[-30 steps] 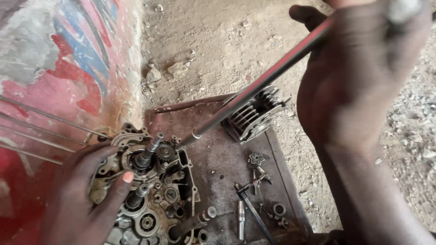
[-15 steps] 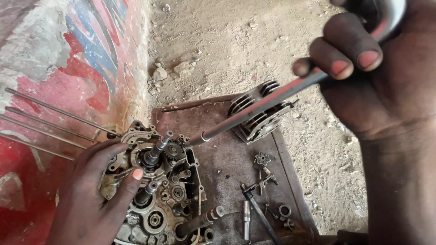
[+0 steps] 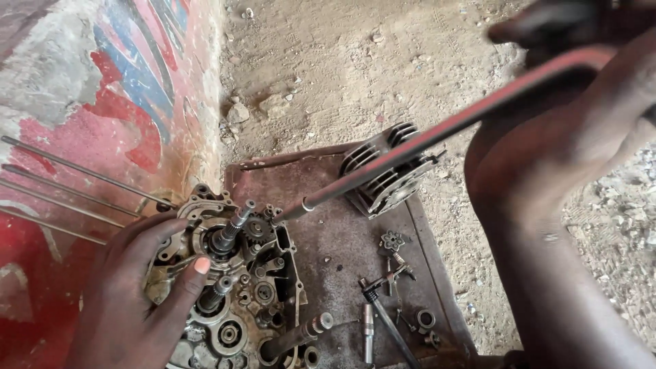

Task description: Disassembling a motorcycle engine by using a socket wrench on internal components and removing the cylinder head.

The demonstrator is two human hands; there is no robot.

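Note:
My left hand (image 3: 140, 287) rests on the left side of an open engine crankcase (image 3: 239, 273), thumb laid across its shafts and gears. My right hand (image 3: 581, 75) is raised at the upper right, gripping the far end of a long metal rod tool (image 3: 424, 140). The rod slants down to the left and its tip meets the crankcase's upper edge near a small gear (image 3: 256, 229). A finned engine cylinder (image 3: 386, 174) lies on its side behind the rod.
The crankcase stands on a rusty metal tray (image 3: 328, 246) holding loose small parts, a gear piece (image 3: 393, 240) and shafts (image 3: 367, 331). Several long thin studs (image 3: 75, 184) stick out left, against a painted red and blue wall (image 3: 102, 89). Sandy ground (image 3: 355, 61) lies beyond.
My right hand has lifted toward the upper right and swung the rod's handle end higher. The view has shifted slightly. My left hand stays on the crankcase.

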